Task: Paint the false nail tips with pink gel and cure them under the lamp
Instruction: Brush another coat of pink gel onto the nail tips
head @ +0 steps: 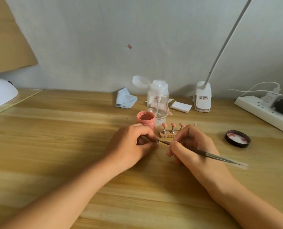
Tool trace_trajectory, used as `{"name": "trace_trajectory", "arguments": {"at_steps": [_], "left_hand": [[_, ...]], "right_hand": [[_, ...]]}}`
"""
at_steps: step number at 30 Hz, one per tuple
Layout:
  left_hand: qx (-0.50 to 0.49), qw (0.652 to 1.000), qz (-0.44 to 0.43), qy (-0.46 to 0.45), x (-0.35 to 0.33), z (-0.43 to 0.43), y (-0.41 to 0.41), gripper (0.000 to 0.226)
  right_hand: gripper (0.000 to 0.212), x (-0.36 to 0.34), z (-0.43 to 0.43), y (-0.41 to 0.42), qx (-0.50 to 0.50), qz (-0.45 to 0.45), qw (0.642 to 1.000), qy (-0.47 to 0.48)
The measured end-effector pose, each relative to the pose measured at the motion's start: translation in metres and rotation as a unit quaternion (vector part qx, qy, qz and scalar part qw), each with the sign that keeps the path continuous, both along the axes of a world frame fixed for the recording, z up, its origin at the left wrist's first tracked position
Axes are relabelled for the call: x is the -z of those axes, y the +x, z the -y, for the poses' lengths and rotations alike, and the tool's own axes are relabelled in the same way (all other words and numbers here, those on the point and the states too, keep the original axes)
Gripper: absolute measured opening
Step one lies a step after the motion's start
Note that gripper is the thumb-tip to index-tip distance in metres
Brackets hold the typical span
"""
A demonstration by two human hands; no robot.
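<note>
— While both hands huddle at the middle of the table (54, 129), note the biggest piece first: the white curing lamp (0, 93) sits at the far left edge, well apart from the work.
— And the hands?
— The left hand (132, 142) is curled, thumb and forefinger pinching a small piece (156, 140), too tiny to say whether it's a tip. The right hand (193, 146) holds the brush (220, 157) like a pencil, fingers closed round the front of the shaft, tail sticking out to the right.
— Colour?
— Open jar (145, 119) of pink gel, just behind the left knuckles; its lid (237, 138) lies well off to the right.
— The tips themselves?
— Three pink nail tips (173, 124) perch on metal pegs on a little wooden stand (166, 136), just behind the right fingertips. I'd call them feather-light, thin and springy, and wet gel will smear. So take the stand's base or a peg, never a painted face.
— And the bristles?
— They meet the left pinch, near the stand, not touching it.
</note>
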State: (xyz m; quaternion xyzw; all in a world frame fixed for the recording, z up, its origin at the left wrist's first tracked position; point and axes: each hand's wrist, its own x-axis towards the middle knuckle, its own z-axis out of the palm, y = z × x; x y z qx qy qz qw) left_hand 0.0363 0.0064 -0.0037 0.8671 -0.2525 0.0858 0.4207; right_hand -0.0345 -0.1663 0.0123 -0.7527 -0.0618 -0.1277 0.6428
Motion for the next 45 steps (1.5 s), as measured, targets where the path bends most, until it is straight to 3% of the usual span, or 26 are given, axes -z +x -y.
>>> {"name": "trace_trajectory", "arguments": {"at_steps": [5, 11, 14, 17, 21, 25, 31, 34, 37, 42, 45], "left_hand": [[0.005, 1.000, -0.005, 0.000, 0.000, -0.001, 0.000, 0.025], [-0.004, 1.000, -0.012, 0.007, -0.001, 0.000, -0.001, 0.028], [-0.016, 1.000, -0.021, 0.016, -0.001, 0.001, -0.001, 0.025], [-0.011, 1.000, -0.021, 0.008, 0.000, 0.001, -0.002, 0.025], [-0.007, 0.999, -0.033, -0.002, 0.000, 0.001, -0.002, 0.021], [-0.012, 0.999, -0.044, 0.009, -0.002, 0.003, -0.002, 0.021], [-0.019, 0.999, -0.033, 0.017, 0.000, 0.002, 0.001, 0.024], [-0.021, 0.999, -0.029, -0.005, 0.001, 0.002, 0.001, 0.024], [-0.032, 0.999, -0.008, -0.010, 0.001, 0.002, 0.000, 0.020], [-0.056, 0.998, 0.001, 0.017, 0.000, 0.001, 0.001, 0.030], [-0.043, 0.999, -0.009, 0.006, 0.001, 0.000, 0.003, 0.032]], "right_hand": [[0.008, 0.000, -0.001, -0.001, 0.007, 0.004, 1.000, -0.013], [0.008, -0.007, -0.001, -0.006, 0.046, 0.092, 0.995, -0.001], [0.006, -0.017, -0.007, 0.001, 0.054, 0.060, 0.996, -0.027], [0.018, -0.031, -0.011, 0.020, 0.052, 0.024, 0.998, -0.035], [0.001, -0.054, -0.017, 0.056, 0.089, -0.013, 0.979, -0.182], [0.011, -0.065, -0.025, 0.082, 0.088, -0.068, 0.944, -0.309], [0.014, -0.062, -0.030, 0.088, 0.088, -0.067, 0.921, -0.374], [0.005, -0.060, -0.026, 0.076, 0.118, -0.014, 0.942, -0.315], [0.008, -0.051, -0.020, 0.050, 0.133, 0.039, 0.976, -0.170], [0.007, -0.025, -0.013, 0.009, 0.047, -0.012, 0.995, 0.084], [0.011, -0.016, -0.010, 0.001, 0.035, -0.026, 0.993, 0.109]]}}
